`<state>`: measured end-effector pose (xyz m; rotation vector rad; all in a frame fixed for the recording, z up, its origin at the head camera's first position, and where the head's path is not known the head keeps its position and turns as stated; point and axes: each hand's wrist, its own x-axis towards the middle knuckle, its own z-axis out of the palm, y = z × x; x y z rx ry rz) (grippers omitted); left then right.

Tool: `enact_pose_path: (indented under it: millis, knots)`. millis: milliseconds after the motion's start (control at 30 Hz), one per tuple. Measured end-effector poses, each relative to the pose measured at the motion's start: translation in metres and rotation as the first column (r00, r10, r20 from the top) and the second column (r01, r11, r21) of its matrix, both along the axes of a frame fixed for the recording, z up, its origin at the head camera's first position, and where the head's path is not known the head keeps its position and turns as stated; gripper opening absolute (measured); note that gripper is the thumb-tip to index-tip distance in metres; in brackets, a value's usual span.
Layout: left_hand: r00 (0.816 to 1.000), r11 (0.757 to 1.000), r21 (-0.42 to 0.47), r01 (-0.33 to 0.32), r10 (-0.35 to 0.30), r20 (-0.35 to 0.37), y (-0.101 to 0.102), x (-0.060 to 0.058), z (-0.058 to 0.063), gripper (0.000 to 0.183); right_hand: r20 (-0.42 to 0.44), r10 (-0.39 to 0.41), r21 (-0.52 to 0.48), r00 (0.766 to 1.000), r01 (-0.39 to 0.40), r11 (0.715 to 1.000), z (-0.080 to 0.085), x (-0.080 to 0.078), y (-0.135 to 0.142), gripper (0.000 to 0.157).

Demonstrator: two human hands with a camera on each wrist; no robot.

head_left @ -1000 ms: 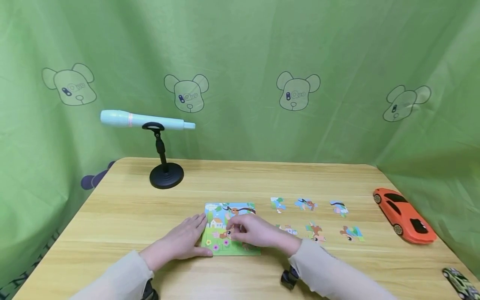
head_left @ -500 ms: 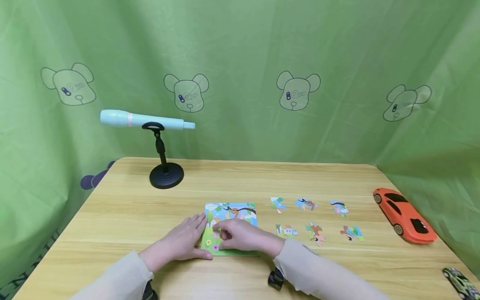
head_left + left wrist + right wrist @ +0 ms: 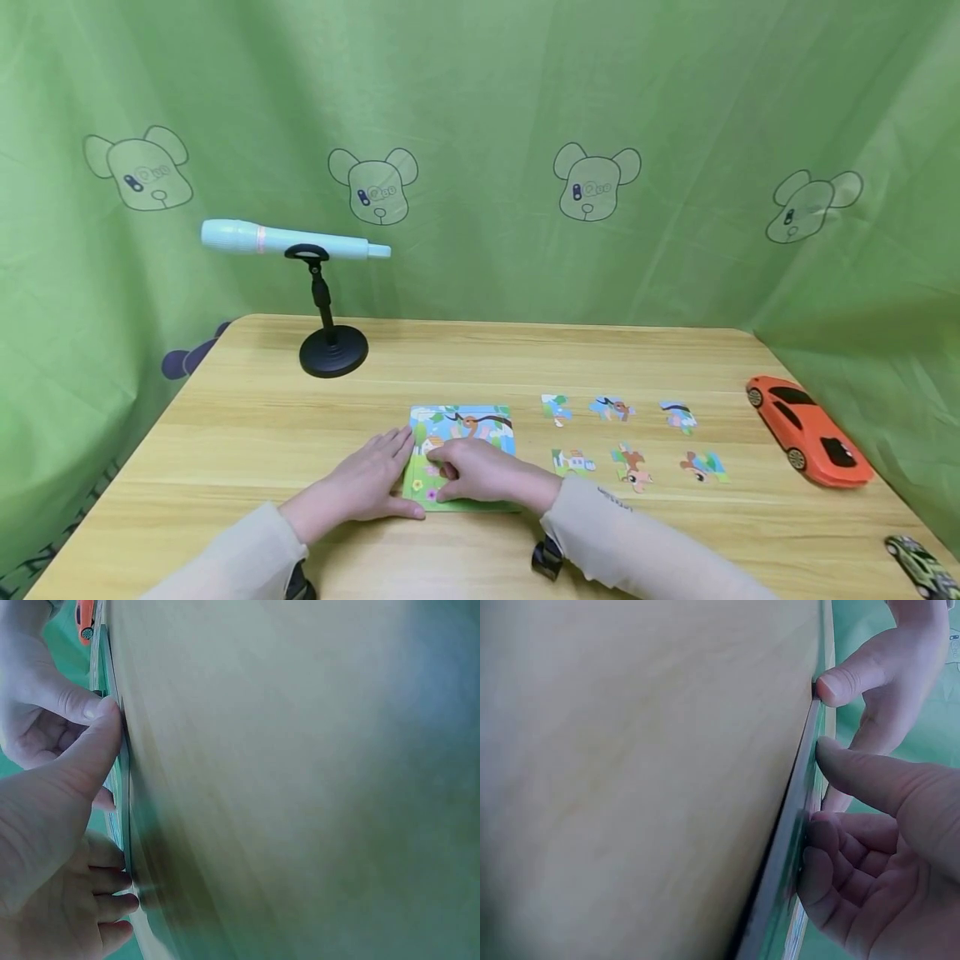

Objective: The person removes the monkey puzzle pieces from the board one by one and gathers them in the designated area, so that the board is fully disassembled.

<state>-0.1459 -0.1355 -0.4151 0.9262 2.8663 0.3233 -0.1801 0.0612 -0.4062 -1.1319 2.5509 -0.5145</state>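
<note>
A jigsaw puzzle board (image 3: 491, 427) with a cartoon animal scene lies flat on the table. My left hand (image 3: 371, 479) rests against its left side, fingers fairly straight and thumb at the near corner. Over the board's middle, my right hand (image 3: 483, 473) touches the picture with its index finger and thumb. The right wrist view shows the right thumb (image 3: 862, 776) stretched out and the other fingers curled with their tips at the board's face. No loose piece shows between them. The right hand covers much of the picture's lower half.
Several loose puzzle pieces (image 3: 573, 461) lie in two rows right of the board. An orange toy car (image 3: 810, 429) stands by the right table edge, near a camouflage toy car (image 3: 922, 568). A light blue microphone (image 3: 296, 241) sits on a black stand (image 3: 333, 350) at the back left.
My right hand has shifted left across the board, uncovering a house piece on the table and the board's right side. Its thumb and finger have spread apart. The left hand has stayed put.
</note>
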Motion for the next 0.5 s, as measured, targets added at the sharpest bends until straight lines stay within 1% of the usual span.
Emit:
enact_pose_path:
  millis: [167, 300, 500]
  knots:
    - [1.000, 1.000, 0.002, -0.002, 0.002, 0.001, -0.0003, 0.0000, -0.0004, 0.099, 0.011, -0.001, -0.012, 1.000, 0.001, 1.000, 0.0008, 0.0006, 0.0002, 0.054]
    - [1.000, 1.000, 0.004, 0.000, 0.000, 0.001, -0.0004, 0.0000, -0.0003, 0.099, 0.011, 0.003, -0.022, 1.000, -0.003, 1.000, 0.0012, 0.0008, 0.0003, 0.050]
    - [1.000, 1.000, 0.003, 0.003, -0.003, 0.002, -0.0004, 0.0004, -0.0002, 0.099, 0.019, -0.006, -0.039, 1.000, 0.007, 0.999, 0.0019, 0.0011, 0.0005, 0.050]
